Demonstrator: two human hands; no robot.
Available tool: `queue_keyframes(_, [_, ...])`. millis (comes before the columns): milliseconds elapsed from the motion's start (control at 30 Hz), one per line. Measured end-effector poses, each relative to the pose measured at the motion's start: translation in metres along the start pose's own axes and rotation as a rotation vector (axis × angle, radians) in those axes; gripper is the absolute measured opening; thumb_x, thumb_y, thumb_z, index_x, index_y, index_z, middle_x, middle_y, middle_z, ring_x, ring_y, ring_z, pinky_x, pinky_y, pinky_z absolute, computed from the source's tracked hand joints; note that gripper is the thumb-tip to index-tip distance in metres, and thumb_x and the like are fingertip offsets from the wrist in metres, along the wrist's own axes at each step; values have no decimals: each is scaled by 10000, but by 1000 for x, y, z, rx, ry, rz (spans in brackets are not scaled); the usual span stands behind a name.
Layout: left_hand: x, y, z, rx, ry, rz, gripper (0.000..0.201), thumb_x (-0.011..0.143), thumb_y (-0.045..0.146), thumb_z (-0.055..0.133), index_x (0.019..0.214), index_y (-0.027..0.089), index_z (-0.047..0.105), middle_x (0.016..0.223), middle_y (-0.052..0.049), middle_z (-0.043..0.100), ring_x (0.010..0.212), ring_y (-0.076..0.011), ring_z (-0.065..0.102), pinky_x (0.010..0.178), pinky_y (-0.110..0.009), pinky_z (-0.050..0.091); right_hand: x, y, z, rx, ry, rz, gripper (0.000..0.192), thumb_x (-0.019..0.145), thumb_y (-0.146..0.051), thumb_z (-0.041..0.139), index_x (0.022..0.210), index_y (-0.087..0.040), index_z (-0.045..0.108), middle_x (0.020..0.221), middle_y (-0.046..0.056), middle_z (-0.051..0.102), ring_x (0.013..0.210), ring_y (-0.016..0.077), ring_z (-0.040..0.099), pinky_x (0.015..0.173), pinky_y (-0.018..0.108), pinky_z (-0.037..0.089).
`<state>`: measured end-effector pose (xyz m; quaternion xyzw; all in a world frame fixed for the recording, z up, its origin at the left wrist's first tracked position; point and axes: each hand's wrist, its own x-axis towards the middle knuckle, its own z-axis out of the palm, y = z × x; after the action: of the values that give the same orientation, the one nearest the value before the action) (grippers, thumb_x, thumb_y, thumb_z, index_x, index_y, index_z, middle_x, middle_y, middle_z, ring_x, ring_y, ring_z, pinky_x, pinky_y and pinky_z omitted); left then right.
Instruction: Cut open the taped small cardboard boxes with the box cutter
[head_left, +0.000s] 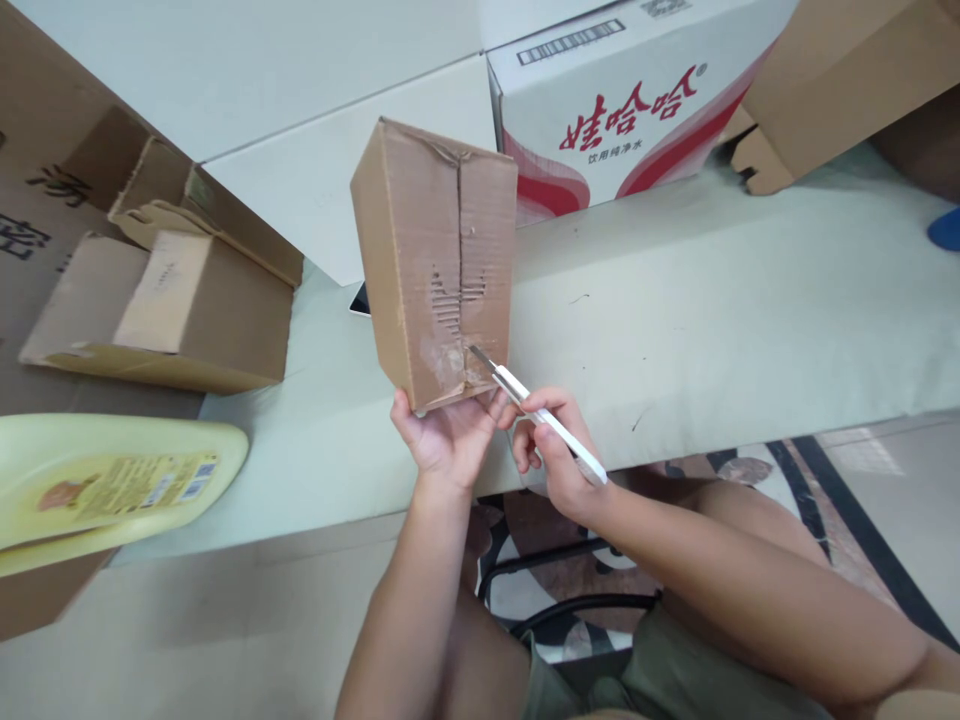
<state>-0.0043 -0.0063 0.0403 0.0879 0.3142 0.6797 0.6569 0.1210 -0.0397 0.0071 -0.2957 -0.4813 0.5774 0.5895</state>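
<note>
A brown cardboard box [485, 230] is tilted up in front of me. Its face toward me has a lengthwise seam and torn patches that bare the corrugation. My left hand [452, 440] supports the box at its lower end, thumb on the left corner and fingers under the edge. In my right hand [559, 455] is a white utility knife [555, 425], gripped with the fingers wrapped round its handle. The blade is out, and its tip lies at the seam near the box's lower end; whether it cuts in, I cannot tell.
Behind stands a white carton [622, 130] with red lettering. Opened cardboard boxes [225, 320] and a yellow bottle [120, 485] are on the left. Another brown box [847, 90] sits at the upper right. A dark-edged object [360, 300] shows partly behind the held box, on the pale green-covered surface [720, 310].
</note>
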Motion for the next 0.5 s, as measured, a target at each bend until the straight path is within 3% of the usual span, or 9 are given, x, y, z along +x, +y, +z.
queue_keyframes(300, [3, 2, -4, -25, 44, 46, 586, 687, 670, 817, 1099, 260, 742, 1080, -76, 789, 968, -259, 730, 937, -446, 601, -7, 2, 3, 37, -52, 35, 266, 1062, -535, 515, 1165, -290, 523, 985, 3, 652, 539, 78, 514, 509, 238, 455])
queue_keyframes(500, [4, 3, -4, -34, 61, 53, 585, 706, 691, 791, 1106, 271, 718, 1078, -72, 783, 1065, -292, 728, 985, -474, 574, -11, 1, 1, 5, -62, 54, 294, 1062, -559, 503, 1160, -287, 554, 998, 15, 679, 543, 88, 525, 515, 247, 464])
